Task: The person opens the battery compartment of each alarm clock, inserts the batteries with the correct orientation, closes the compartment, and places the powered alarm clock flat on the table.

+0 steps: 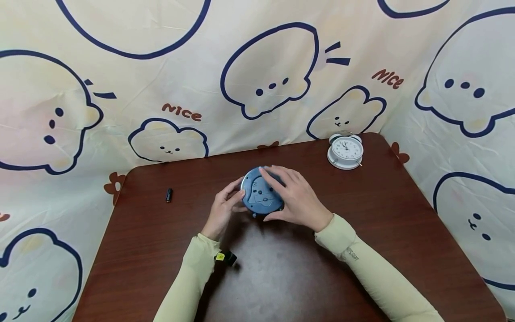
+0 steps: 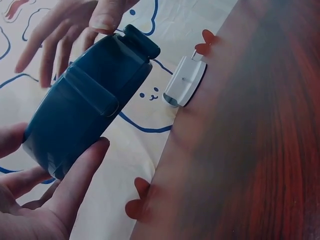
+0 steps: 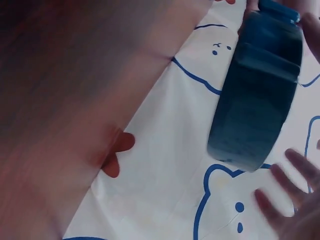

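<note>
A round blue alarm clock (image 1: 263, 197) is held up over the table with its back facing the head camera. Knobs and a battery cover outline show on that back. My left hand (image 1: 225, 203) grips its left edge, the thumb on the near face and the other fingers partly hidden behind. In the left wrist view the blue clock (image 2: 80, 105) appears edge-on between thumb and fingers. My right hand (image 1: 299, 197) spreads around the clock's right side, fingers extended. In the right wrist view, the right hand's fingers (image 3: 292, 185) stand apart from the casing.
A small dark battery (image 1: 169, 195) lies on the brown table (image 1: 141, 250) at the left. Toward the back right corner is a white twin-bell alarm clock (image 1: 346, 150). A cartoon-printed cloth (image 1: 273, 58) hangs behind the table and along its sides.
</note>
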`<state>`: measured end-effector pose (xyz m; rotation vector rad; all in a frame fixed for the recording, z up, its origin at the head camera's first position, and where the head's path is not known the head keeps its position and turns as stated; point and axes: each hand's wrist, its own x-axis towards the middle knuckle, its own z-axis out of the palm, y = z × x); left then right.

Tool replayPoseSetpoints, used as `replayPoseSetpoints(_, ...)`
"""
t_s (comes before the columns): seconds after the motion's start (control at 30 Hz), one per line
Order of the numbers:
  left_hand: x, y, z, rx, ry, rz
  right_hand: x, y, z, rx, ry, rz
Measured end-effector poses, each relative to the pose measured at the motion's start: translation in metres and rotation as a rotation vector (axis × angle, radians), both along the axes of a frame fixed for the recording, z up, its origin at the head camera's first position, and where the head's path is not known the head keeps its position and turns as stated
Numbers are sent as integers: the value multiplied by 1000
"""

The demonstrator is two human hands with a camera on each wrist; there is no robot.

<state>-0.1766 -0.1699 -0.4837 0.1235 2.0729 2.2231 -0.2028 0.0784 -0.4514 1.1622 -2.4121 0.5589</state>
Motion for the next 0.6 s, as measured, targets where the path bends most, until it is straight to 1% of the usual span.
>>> replayPoseSetpoints(0.13, 0, 1, -1, -19, 4, -16, -4, -8, 1, 32, -76, -11)
replayPoseSetpoints(0.3, 2, 3, 0, -37, 5, -26, -5, -17, 1, 110, -162, -43)
replayPoseSetpoints(0.5, 2, 2, -1, -77, -5, -22, -5, -22, 2, 180, -184, -64)
replayPoseSetpoints(0.6, 3, 2, 0, -90, -18, -21, -6, -22, 1, 176, -183, -66)
